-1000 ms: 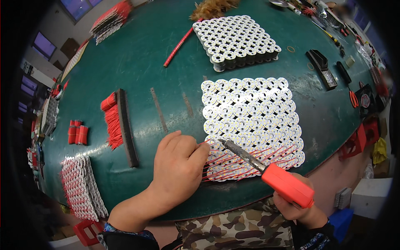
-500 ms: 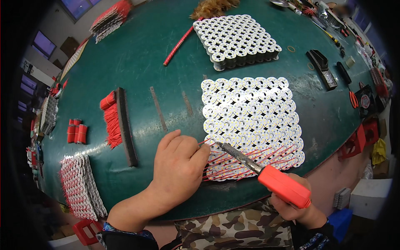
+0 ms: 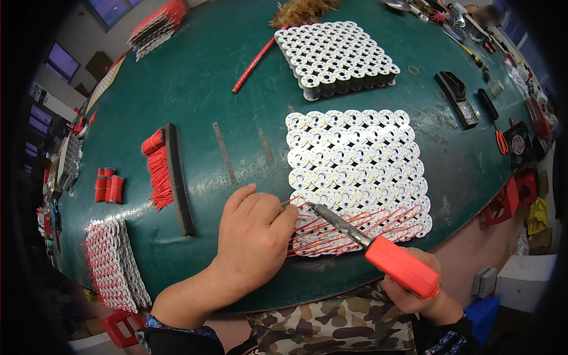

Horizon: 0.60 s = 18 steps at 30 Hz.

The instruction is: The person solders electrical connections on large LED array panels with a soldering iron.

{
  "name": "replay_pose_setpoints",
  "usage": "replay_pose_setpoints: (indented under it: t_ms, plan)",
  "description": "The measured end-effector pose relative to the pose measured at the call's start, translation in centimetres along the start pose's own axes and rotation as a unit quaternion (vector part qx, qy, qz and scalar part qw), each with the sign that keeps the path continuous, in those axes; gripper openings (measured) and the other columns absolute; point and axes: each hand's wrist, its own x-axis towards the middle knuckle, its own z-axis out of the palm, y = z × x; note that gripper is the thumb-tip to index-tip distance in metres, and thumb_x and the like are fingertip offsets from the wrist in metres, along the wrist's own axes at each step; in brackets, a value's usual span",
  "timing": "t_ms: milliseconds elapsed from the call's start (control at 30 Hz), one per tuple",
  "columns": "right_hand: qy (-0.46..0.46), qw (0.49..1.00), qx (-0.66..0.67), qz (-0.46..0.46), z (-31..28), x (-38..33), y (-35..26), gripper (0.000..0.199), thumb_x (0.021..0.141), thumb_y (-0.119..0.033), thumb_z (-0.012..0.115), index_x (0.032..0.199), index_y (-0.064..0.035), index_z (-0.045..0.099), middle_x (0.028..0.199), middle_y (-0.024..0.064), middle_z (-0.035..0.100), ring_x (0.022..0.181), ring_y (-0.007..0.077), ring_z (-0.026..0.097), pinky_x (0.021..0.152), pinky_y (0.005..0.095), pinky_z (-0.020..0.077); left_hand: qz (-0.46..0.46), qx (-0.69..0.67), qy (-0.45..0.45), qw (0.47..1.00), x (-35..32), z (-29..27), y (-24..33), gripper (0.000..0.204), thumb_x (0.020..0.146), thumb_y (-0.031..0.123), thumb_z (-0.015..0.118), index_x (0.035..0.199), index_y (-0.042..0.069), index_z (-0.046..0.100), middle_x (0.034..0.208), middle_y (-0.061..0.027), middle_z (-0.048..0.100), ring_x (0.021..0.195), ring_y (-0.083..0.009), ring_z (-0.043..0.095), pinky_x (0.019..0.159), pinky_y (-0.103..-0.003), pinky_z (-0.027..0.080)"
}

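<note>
A panel of round white LED boards (image 3: 355,157) lies flat on the table, with thin red wires (image 3: 378,220) across its nearer rows. Beside the panel's left edge, my left hand (image 3: 251,236) is closed, pinching a red wire whose end reaches a board in the fifth row or so. My right hand (image 3: 414,293) grips the red handle of a soldering iron (image 3: 402,266), below the panel's right corner. The iron's tip meets that same board near the wire end. Whether the tip touches the wire is too small to tell.
A thick stack of similar panels (image 3: 337,59) stands behind. To the left are a dark bar (image 3: 178,180) over a red wire bundle (image 3: 158,171), red rolls (image 3: 109,188), and wired panels (image 3: 115,266). Red-handled scissors (image 3: 502,142) and a black tool (image 3: 457,99) lie at right.
The soldering iron's handle and my right hand have shifted very slightly left. Its tip stays at the same board, and my left hand holds its place.
</note>
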Motion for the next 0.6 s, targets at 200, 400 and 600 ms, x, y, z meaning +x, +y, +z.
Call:
replay_pose_setpoints:
  t_ms: [200,400,600]
  plan:
    - [-0.006,1.0,0.005,0.021,-0.1,0.1,-0.4,0.055,0.072,-0.002,0.08,0.121,0.003,0.056,0.103,0.0177,0.071,0.072,0.0306,0.069,0.064,0.0368,0.0558,0.0,0.003,-0.004,1.0,-0.1,-0.1,-0.1,0.019,0.074,0.007,0.065,0.092,0.005,0.07,0.079,-0.0059,0.055,0.082,-0.0252,0.061,0.097,-0.046,0.047]
    - [0.014,0.998,-0.019,0.051,-0.5,-0.8,-0.5,0.033,0.074,-0.01,0.077,0.105,-0.0018,0.068,0.103,0.0145,0.067,0.08,0.0315,0.068,0.067,0.0377,0.0551,-0.004,-0.009,-0.004,1.0,-0.1,-0.3,-0.1,0.02,0.073,0.001,0.068,0.092,0.007,0.071,0.08,-0.0049,0.059,0.082,-0.0252,0.064,0.094,-0.05,0.05]
    - [-0.013,0.997,-0.041,0.066,-1.0,-1.1,-0.4,0.035,0.075,-0.012,0.075,0.108,-0.0021,0.067,0.104,0.0141,0.064,0.081,0.0318,0.067,0.069,0.039,0.056,0.0,-0.005,-0.005,1.0,-0.1,-0.2,-0.1,0.019,0.074,0.002,0.068,0.092,0.008,0.071,0.084,-0.005,0.062,0.083,-0.0246,0.064,0.095,-0.05,0.05]
